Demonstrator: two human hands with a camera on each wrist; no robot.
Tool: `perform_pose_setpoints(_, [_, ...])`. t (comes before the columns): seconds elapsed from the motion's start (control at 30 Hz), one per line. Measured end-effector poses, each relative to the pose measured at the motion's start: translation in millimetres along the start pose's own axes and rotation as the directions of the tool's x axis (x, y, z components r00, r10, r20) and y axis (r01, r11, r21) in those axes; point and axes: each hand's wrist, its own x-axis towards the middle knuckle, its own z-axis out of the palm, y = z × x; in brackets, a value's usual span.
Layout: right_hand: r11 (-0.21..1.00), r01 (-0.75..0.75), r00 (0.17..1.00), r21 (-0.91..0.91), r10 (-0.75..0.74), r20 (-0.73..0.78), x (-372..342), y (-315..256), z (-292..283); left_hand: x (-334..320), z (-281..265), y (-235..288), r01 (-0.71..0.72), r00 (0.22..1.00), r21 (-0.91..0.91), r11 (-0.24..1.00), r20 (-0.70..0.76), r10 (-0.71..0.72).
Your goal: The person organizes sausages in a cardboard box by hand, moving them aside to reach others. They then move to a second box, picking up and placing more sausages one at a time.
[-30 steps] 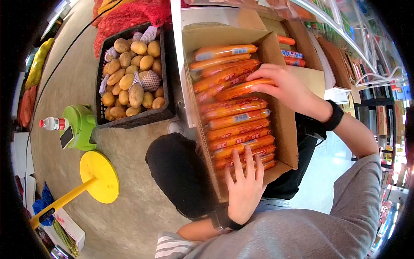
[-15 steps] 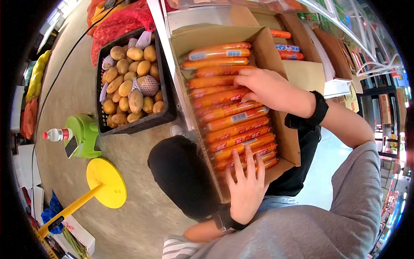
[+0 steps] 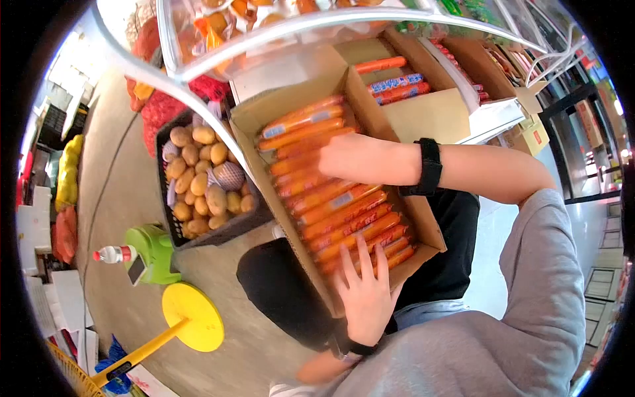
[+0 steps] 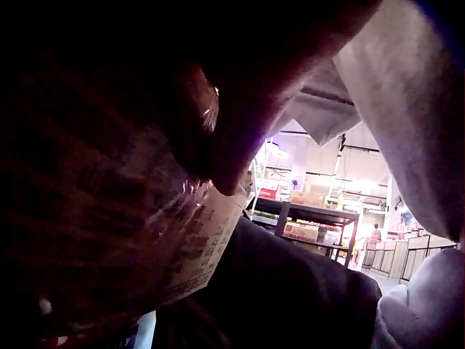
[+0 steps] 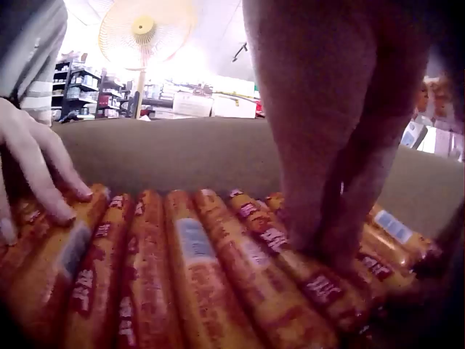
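Observation:
A cardboard box (image 3: 423,228) on the person's lap holds a row of orange-wrapped sausages (image 3: 344,221), lying side by side. My left hand (image 3: 364,291) rests with spread, straight fingers on the sausages at the near end; its fingers (image 5: 43,163) also show in the right wrist view. My right hand (image 3: 350,159) reaches over the middle of the row, blurred in the head view. In the right wrist view its fingers (image 5: 312,182) point straight down and touch the sausages, their tips partly hidden between wrappers. The left wrist view is mostly dark.
A black crate (image 3: 228,225) of potatoes stands on the floor to the left. Near it are a green stool (image 3: 153,251) with a bottle (image 3: 114,254) and phone, and a yellow round-based stand (image 3: 193,317). Another open box (image 3: 430,122) sits beyond, under a white-framed rack (image 3: 317,30).
The right hand has let go of the sausage it gripped and moved left over the row, where that sausage now lies. The left hand stays on the near sausages. The head view has shifted.

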Motion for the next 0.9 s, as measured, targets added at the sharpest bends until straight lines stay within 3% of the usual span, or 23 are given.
perform_pose_setpoints(0.07, [0.999,-0.038,0.999,-0.009,0.038,0.019,-4.0,5.4,-11.5,0.0,2.6,-0.2,0.003,1.0,0.016,1.0,-0.023,-0.002])
perform_pose_setpoints(0.13, [0.979,-0.107,0.968,0.171,0.064,0.243,-15.7,9.2,-30.6,0.7,0.5,-1.5,-0.01,1.0,0.046,0.999,-0.004,0.011])
perform_pose_setpoints(0.17, [0.98,-0.103,0.973,0.171,0.064,0.22,-26.8,9.6,-34.6,0.6,0.2,-1.1,-0.011,1.0,0.047,0.999,0.028,0.01])
perform_pose_setpoints(0.23, [0.931,-0.06,0.972,0.361,0.137,-0.189,-58.7,3.8,-37.4,1.6,1.2,0.9,0.007,1.0,0.052,0.999,0.003,-0.007])
perform_pose_setpoints(0.37, [0.867,-0.195,0.862,0.458,0.374,-0.342,-124.3,-18.7,-45.0,-0.9,3.5,2.8,0.017,1.0,0.088,0.996,0.02,-0.019])
perform_pose_setpoints(0.43, [0.707,-0.389,0.789,0.59,0.587,-0.183,-148.9,-31.9,-32.2,-1.5,1.2,1.7,0.025,0.999,0.097,0.995,0.039,-0.028])
perform_pose_setpoints(0.5, [0.584,-0.459,0.756,0.669,0.653,-0.051,-158.4,-42.5,-13.2,0.2,-3.4,3.4,0.009,0.996,0.077,0.997,0.088,-0.015])
perform_pose_setpoints(0.57, [0.522,-0.316,0.786,0.792,0.612,-0.09,-157.0,-50.1,4.3,2.3,-9.1,5.7,0.007,0.991,0.099,0.995,0.135,-0.021])
perform_pose_setpoints(0.6, [0.587,-0.264,0.782,0.766,0.595,-0.187,-155.2,-50.9,17.2,3.2,-9.5,6.2,0.003,0.99,0.088,0.996,0.14,-0.016])
perform_pose_setpoints(0.7, [0.601,-0.308,0.799,0.737,0.584,-0.142,-152.9,-44.9,24.2,6.0,-15.1,9.3,0.002,0.985,0.101,0.995,0.172,-0.019])
perform_pose_setpoints(0.9, [0.551,-0.198,0.816,0.811,0.551,-0.175,-159.1,-39.2,29.6,11.6,-19.2,12.2,0.011,0.982,0.106,0.994,0.187,-0.031])
